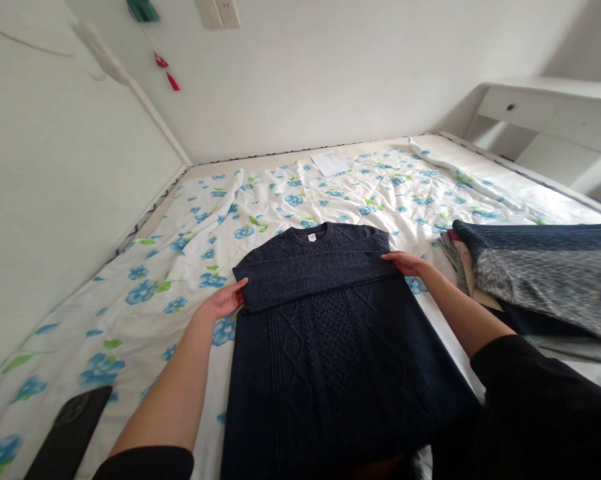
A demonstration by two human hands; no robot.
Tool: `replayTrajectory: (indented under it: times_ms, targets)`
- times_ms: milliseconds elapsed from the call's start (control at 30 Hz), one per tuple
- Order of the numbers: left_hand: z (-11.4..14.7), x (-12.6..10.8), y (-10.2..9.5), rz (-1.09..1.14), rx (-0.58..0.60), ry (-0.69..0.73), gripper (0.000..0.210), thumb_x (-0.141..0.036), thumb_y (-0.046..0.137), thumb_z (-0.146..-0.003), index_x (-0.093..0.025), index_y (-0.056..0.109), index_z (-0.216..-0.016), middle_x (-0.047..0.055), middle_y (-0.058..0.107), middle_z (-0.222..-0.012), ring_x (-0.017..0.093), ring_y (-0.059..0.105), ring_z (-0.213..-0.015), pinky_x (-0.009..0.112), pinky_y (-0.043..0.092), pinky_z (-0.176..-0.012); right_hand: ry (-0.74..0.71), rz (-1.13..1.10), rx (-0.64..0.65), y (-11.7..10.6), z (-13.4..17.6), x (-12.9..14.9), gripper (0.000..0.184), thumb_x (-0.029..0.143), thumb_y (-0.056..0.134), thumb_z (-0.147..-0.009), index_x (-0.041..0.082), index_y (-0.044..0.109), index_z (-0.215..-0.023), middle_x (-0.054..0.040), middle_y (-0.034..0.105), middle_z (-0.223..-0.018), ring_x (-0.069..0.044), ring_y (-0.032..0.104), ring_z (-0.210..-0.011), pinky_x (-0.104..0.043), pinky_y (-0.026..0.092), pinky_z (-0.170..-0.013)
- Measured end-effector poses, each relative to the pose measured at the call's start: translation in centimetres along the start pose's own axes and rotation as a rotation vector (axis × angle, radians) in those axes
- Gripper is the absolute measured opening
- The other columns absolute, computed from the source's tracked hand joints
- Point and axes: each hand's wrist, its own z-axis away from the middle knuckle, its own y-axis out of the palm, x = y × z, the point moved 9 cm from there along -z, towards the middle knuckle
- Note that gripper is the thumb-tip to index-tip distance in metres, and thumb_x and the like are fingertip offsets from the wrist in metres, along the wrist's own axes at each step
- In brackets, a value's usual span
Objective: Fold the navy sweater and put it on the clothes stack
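Observation:
A dark navy cable-knit sweater [325, 347] lies spread on the bed, its collar facing away from me. The sleeves are folded across the chest in a flat band below the neck label. At the left edge of that band, my left hand [226, 299] pinches the knit between thumb and fingers. My right hand [404, 261] grips the right edge near the shoulder, its fingers partly hidden by the cloth. The sweater's lower hem runs toward my body and out of clear sight.
A floral sheet [180, 280] covers the bed. Folded clothes [545, 280] are stacked at the right. A black phone [70, 433] lies at the lower left, and white paper [330, 163] near the wall. A white drawer unit [555, 120] stands at the back right.

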Motion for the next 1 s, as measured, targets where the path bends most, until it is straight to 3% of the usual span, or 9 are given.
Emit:
replayTrajectory:
  times_ms: [167, 267, 433, 567, 667, 733, 833, 900, 1000]
  targets:
    - [-2.5, -1.1, 1.3, 0.071, -0.048, -0.083, 0.022, -0.007, 0.09, -0.086, -0.014, 0.081, -0.105, 0.011, 0.088, -0.094, 0.022, 0.082, -0.079, 0.032, 0.071, -0.08, 0.1, 0.042, 0.113, 2.3, -3.0, 1.2, 0.028, 0.006, 0.09, -0.086, 0.015, 0.082, -0.112, -0.0115, 0.091, -0.106, -0.023, 0.088, -0.09, -0.033, 0.075, -0.093]
    - [-3.6, -2.6, 1.1, 0.061, -0.122, -0.092, 0.025, -0.001, 0.09, -0.082, -0.014, 0.079, -0.1, 0.009, 0.085, -0.086, 0.021, 0.08, -0.073, 0.033, 0.071, -0.08, 0.091, 0.095, 0.1, 2.7, -4.1, 2.5, 0.032, 0.003, 0.096, -0.078, 0.017, 0.081, -0.103, -0.0096, 0.09, -0.097, -0.023, 0.087, -0.083, -0.032, 0.076, -0.085]
    - [-4.2, -9.0, 1.4, 0.133, -0.133, 0.057, 0.029, 0.005, 0.09, -0.078, -0.008, 0.078, -0.101, 0.01, 0.084, -0.088, 0.02, 0.079, -0.074, 0.04, 0.072, -0.091, -0.079, 0.074, -0.019, 2.9, -3.8, 8.1, 0.038, 0.001, 0.097, -0.072, 0.016, 0.08, -0.102, -0.009, 0.089, -0.092, -0.023, 0.085, -0.077, -0.035, 0.076, -0.08]
    - [-0.4, -16.0, 1.2, 0.266, -0.084, 0.344, 0.04, 0.001, 0.089, -0.081, -0.008, 0.078, -0.118, 0.013, 0.087, -0.11, 0.024, 0.083, -0.103, 0.043, 0.07, -0.105, -0.343, -0.015, -0.073, 2.8, -0.2, 14.2, 0.042, 0.005, 0.1, -0.068, 0.017, 0.08, -0.103, -0.0057, 0.089, -0.094, -0.023, 0.085, -0.083, -0.038, 0.075, -0.087]
    - [5.2, -17.6, -0.3, 0.289, -0.044, 0.529, 0.047, -0.006, 0.087, -0.087, -0.014, 0.076, -0.132, 0.01, 0.087, -0.127, 0.026, 0.077, -0.128, 0.045, 0.064, -0.117, -0.596, -0.047, -0.08, 1.0, 5.2, 16.3, 0.043, 0.013, 0.104, -0.067, 0.02, 0.081, -0.103, -0.0031, 0.089, -0.102, -0.025, 0.085, -0.098, -0.04, 0.072, -0.101]
    - [9.2, -15.6, -1.9, 0.236, -0.034, 0.565, 0.043, -0.012, 0.087, -0.089, -0.017, 0.078, -0.13, 0.008, 0.086, -0.131, 0.027, 0.07, -0.14, 0.046, 0.058, -0.124, -0.64, 0.03, -0.108, -0.9, 8.9, 14.4, 0.04, 0.02, 0.104, -0.07, 0.021, 0.083, -0.104, -0.0046, 0.089, -0.106, -0.029, 0.083, -0.11, -0.043, 0.068, -0.108]
    - [14.2, -8.5, -3.2, -0.029, -0.013, 0.442, 0.028, -0.027, 0.092, -0.083, -0.022, 0.084, -0.109, 0.005, 0.088, -0.129, 0.033, 0.064, -0.149, 0.048, 0.05, -0.13, -0.462, 0.278, -0.103, -3.0, 13.2, 7.4, 0.02, 0.026, 0.095, -0.082, 0.02, 0.085, -0.098, -0.0123, 0.088, -0.111, -0.037, 0.079, -0.124, -0.048, 0.066, -0.11]
    - [16.7, -3.0, -2.8, -0.246, 0.089, 0.316, 0.019, -0.031, 0.095, -0.072, -0.025, 0.083, -0.086, 0.008, 0.089, -0.128, 0.041, 0.069, -0.143, 0.054, 0.049, -0.13, -0.356, 0.406, -0.041, -3.2, 15.6, 2.2, 0.008, 0.019, 0.089, -0.079, 0.021, 0.084, -0.085, -0.0149, 0.088, -0.12, -0.042, 0.077, -0.128, -0.054, 0.063, -0.115]
    - [19.4, 2.4, -1.8, -0.542, 0.185, 0.264, 0.016, -0.027, 0.091, -0.061, -0.028, 0.075, -0.062, 0.012, 0.088, -0.128, 0.046, 0.071, -0.14, 0.055, 0.045, -0.132, -0.348, 0.561, 0.014, -2.3, 18.5, -2.4, 0.02, 0.005, 0.08, -0.068, 0.024, 0.084, -0.074, -0.0109, 0.084, -0.137, -0.042, 0.073, -0.138, -0.057, 0.049, -0.132]
